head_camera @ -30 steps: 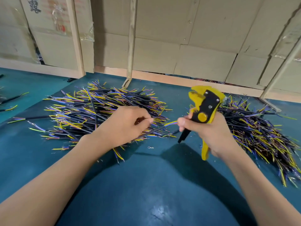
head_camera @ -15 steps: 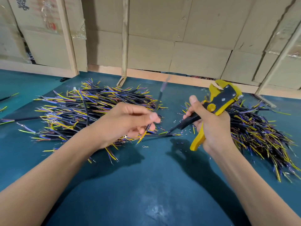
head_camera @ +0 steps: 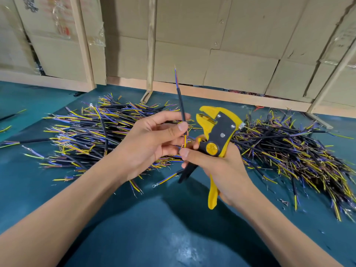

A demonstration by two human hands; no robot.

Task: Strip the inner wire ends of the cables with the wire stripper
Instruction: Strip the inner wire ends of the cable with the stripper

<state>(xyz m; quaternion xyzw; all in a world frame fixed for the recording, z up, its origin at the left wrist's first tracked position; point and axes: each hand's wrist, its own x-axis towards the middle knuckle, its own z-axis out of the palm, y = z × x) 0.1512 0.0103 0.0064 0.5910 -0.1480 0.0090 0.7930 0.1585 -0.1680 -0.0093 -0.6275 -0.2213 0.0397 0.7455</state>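
The left hand (head_camera: 152, 143) has swung the cable (head_camera: 181, 105) from lying level to upright over the desk's middle, fingers pinching its lower part. The right hand (head_camera: 217, 164), gripping the wire stripper (head_camera: 215, 139), now fingers the lower yellow ends, likely aligning them for stripping.

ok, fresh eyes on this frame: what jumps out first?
The yellow-and-black wire stripper at centre, gripped in the right hand with its head pointing up. Just left of it, the left hand pinches one black cable held nearly upright, blue and yellow inner wires at its top. Behind the hands, two big heaps of the same cables sprawl on the teal table: left pile, right pile.
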